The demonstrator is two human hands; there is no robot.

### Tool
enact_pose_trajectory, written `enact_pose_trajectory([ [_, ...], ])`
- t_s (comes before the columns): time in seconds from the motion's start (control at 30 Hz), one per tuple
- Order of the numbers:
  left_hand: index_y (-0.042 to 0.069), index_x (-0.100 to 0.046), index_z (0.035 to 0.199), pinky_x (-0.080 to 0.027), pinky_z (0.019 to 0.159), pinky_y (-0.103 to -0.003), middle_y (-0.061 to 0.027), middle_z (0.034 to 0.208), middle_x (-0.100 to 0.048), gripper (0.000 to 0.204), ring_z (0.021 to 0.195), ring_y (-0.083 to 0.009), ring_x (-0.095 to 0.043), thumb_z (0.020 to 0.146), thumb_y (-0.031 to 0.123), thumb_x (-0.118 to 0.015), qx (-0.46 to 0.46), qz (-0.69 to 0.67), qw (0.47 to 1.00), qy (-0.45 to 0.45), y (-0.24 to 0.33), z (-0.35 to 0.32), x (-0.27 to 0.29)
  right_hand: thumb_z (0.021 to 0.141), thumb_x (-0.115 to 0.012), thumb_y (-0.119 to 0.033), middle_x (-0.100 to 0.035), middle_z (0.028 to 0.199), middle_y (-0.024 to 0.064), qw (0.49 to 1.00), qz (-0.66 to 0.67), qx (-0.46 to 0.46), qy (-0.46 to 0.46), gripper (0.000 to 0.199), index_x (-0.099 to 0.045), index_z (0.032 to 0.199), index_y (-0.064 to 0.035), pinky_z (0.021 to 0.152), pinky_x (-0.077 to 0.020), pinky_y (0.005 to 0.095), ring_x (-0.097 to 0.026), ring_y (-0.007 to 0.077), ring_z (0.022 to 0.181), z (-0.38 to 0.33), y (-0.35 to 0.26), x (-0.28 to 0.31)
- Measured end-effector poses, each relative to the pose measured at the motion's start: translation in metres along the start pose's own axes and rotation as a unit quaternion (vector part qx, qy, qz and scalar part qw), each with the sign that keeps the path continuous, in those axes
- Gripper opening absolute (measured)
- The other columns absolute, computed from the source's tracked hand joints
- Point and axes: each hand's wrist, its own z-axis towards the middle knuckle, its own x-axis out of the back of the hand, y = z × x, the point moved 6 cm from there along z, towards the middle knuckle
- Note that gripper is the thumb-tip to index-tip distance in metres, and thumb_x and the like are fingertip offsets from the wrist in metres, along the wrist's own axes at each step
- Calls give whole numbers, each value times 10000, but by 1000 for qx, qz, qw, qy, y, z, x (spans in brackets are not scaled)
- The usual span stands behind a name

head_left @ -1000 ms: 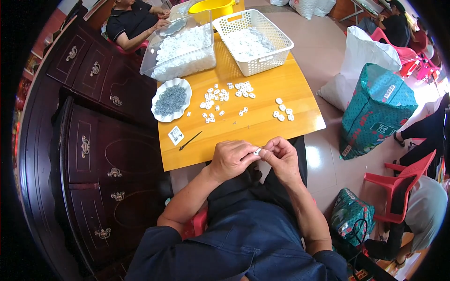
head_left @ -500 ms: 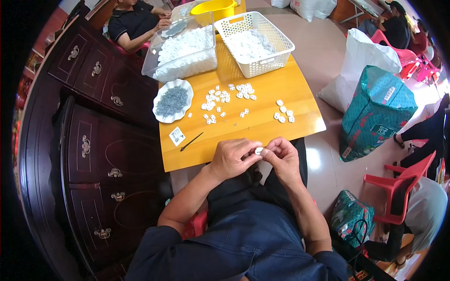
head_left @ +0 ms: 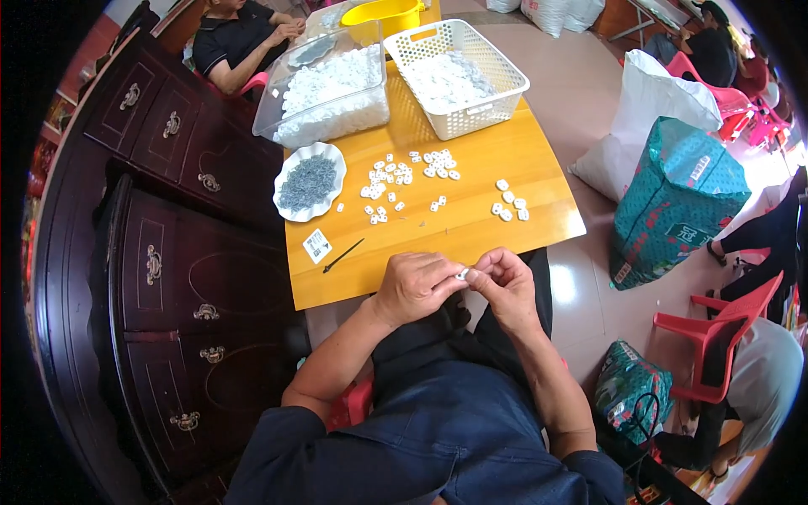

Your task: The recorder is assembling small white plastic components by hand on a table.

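Note:
A small white plastic piece (head_left: 462, 273) is pinched between the fingertips of my left hand (head_left: 418, 284) and my right hand (head_left: 507, 290), over the table's near edge. Both hands are closed on it, and the fingers cover most of it. Several similar white pieces with dark holes (head_left: 389, 173) lie scattered mid-table, and a smaller cluster (head_left: 507, 203) sits toward the right. A scalloped white dish (head_left: 280, 202) holds many small grey parts (head_left: 309, 183). Left of my hands are a thin black pointed tool (head_left: 343, 256) and a printed white card (head_left: 317, 245).
On the wooden table (head_left: 539, 160) stand a clear bin (head_left: 328, 126) and a perforated white basket (head_left: 488, 109), both holding white pieces. Behind them is a yellow basin (head_left: 383, 13). Dark drawers (head_left: 168, 227) line the left. A teal bag (head_left: 677, 202) and red chair (head_left: 715, 337) are right.
The white piece has tilted and turned slightly between my fingertips, its face now less visible. Both hands stay in nearly the same place. The seated person at far left has shifted a little.

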Motion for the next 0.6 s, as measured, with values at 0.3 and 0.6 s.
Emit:
enact_pose_trajectory([
  [0.3, 64, -712, 1054, -506, 547, -303, -76, 797, -689, 331, 612, -173, -653, 759, 62, -864, 81, -49, 995, -6, -4, 2, -1, 958, -692, -5, -674, 848, 2, 999, 36, -13, 17, 103, -594, 988, -18, 678, -479, 186, -612, 40, 755, 1, -2, 1],
  [0.6, 44, -715, 1068, -520, 575, -283, -90, 859, -707, 306, 650, -167, -662, 786, 13, -828, 65, -59, 996, -16, -8, 3, -2, 999, -663, -85, -673, 921, 7, 999, 40, -16, 0, 113, -610, 1080, -27, 725, -500, 205, -622, 65, 802, 1, 1, 3],
])
